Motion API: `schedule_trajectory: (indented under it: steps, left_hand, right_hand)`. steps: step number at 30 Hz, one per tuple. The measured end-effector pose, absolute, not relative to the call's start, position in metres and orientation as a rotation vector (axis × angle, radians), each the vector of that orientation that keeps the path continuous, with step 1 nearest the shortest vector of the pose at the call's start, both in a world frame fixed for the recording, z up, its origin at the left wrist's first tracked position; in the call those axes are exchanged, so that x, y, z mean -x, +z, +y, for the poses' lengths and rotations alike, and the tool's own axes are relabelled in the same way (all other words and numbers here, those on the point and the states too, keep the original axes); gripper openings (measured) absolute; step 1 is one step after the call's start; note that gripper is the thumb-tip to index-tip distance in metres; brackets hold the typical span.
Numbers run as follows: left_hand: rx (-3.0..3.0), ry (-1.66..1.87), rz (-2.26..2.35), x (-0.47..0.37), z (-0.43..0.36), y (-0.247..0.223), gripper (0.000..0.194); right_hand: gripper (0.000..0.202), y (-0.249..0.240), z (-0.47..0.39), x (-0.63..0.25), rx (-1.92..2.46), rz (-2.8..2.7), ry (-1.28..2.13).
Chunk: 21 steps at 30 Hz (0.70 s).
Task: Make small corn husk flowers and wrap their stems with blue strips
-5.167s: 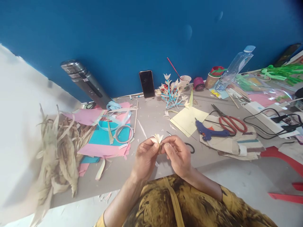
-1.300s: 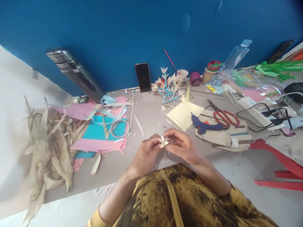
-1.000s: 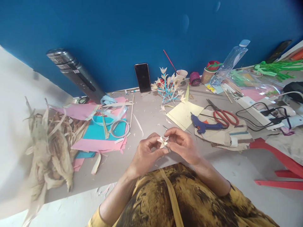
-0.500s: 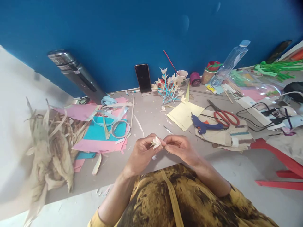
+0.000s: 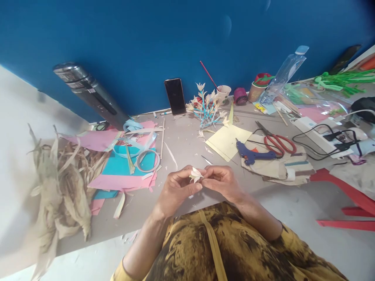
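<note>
Flower (image 5: 195, 175), lower centre of frame, petals spread; apart from the bunch (image 5: 208, 111) above.
Right hand (image 5: 221, 182): fingertips nearly together, seemingly pinching its base. Left hand (image 5: 177, 191): fingers curled behind petals, thumb slightly apart; grip cannot be told. Petals look finished; base hidden, completion unclear; not joined to bunch.

Wears a yellow top (image 5: 184, 249) with big, smudgy dark brown and black patches on the front. Has a long, flat yellow strip (image 5: 215, 246) down the middle. Has yellow sleeves (image 5: 293, 244) ending partway down the arms (image 5: 258, 218). Shows bare hands (image 5: 224, 183).
</note>
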<state>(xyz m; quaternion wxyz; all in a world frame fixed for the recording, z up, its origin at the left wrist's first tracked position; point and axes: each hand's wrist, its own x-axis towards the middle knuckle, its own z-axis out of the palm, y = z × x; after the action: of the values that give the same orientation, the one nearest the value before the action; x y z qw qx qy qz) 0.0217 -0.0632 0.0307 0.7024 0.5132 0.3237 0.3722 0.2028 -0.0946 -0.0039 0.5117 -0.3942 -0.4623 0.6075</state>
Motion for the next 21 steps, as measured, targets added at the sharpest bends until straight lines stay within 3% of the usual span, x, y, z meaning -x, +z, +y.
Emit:
schedule_trajectory:
  steps: [12,15,19,21]
  left_hand:
    - [-1.273,0.849,0.731,-0.024,-0.067,0.039,0.021]
    - [-1.247,0.878,0.734,-0.027,-0.070,0.036,0.034]
    - [-1.086,0.869,0.751,-0.029,-0.069,0.031,0.065]
    - [-1.025,0.887,0.785,-0.029,-0.068,0.028,0.067]
  right_hand:
    - [0.023,-0.012,-0.094,-0.196,0.887,-0.854,1.582]
    - [0.020,-0.010,-0.095,-0.194,0.865,-0.869,1.490]
    - [0.016,0.003,-0.098,-0.193,0.880,-1.032,1.283]
    - [0.012,0.010,-0.100,-0.191,0.936,-1.158,1.114]
